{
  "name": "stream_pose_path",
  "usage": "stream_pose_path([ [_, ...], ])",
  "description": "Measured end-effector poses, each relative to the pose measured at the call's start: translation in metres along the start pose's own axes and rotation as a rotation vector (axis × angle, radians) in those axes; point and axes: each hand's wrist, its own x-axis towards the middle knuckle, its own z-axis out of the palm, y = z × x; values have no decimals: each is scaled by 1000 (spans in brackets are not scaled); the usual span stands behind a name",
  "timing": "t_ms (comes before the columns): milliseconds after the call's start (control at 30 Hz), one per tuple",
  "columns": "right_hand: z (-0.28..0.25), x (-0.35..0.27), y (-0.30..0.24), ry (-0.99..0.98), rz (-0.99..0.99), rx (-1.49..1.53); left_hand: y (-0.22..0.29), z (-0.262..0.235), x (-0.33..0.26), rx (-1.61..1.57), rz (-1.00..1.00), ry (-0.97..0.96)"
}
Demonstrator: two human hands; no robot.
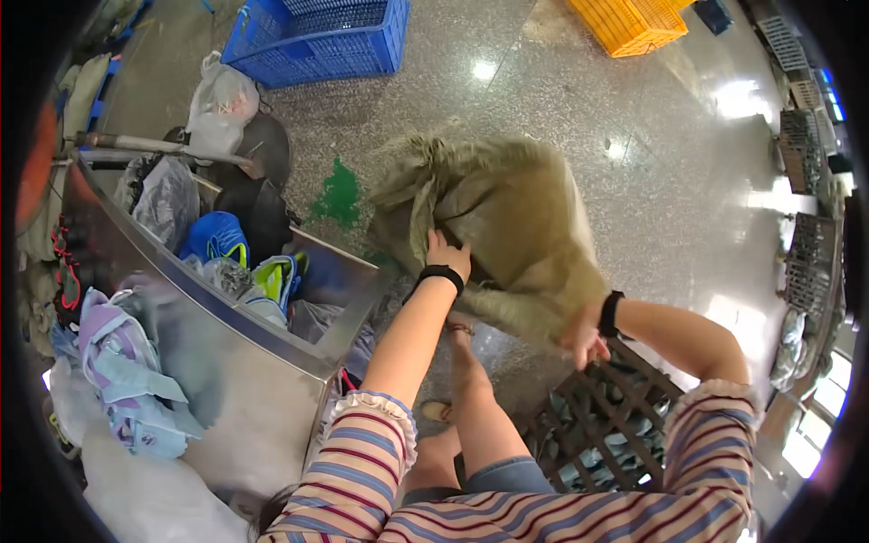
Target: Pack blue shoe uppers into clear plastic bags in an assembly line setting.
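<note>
A large olive-brown woven sack spreads in front of me, its mouth gaping toward me and its right side blurred by motion. My left hand is at the left part of the mouth, fingers closed on a fold of the cloth. At the sack's lower right corner is my right hand, smeared by movement, with its fingers curled at the cloth edge. A black band circles each wrist. What the sack holds, if anything, is hidden.
To my left stands a metal-sided bin with shoes and plastic bags. A brown slatted crate sits near my legs. Beyond are a blue crate, a yellow crate, a white plastic bag and a green floor patch. Racks line the right.
</note>
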Motion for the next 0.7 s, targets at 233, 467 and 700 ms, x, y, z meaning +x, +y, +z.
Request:
stream_pose_path([
  [233, -130, 56, -31, 1516, -431, 69, 4, 32, -6, -16, 55, -38],
  [467, -204, 62, 17, 1811, 84, 7, -17, 32, 9, 190, -313, -86],
  [700, -235, -54, 12, 1942, 161, -482, -28, 10, 50, -293, -150, 675],
])
